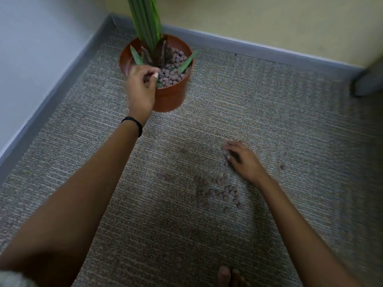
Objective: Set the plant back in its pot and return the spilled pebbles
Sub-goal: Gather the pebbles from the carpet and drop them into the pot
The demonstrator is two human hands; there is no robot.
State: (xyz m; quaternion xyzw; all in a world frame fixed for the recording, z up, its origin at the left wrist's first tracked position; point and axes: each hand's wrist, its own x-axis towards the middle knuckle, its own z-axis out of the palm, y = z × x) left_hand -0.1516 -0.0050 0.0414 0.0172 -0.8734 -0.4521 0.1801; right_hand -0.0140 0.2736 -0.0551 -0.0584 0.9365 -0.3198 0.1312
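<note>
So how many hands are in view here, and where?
2. The left hand hangs over the near rim of the pot; the right hand rests on the carpet among spilled pebbles. None seems hidden.
</note>
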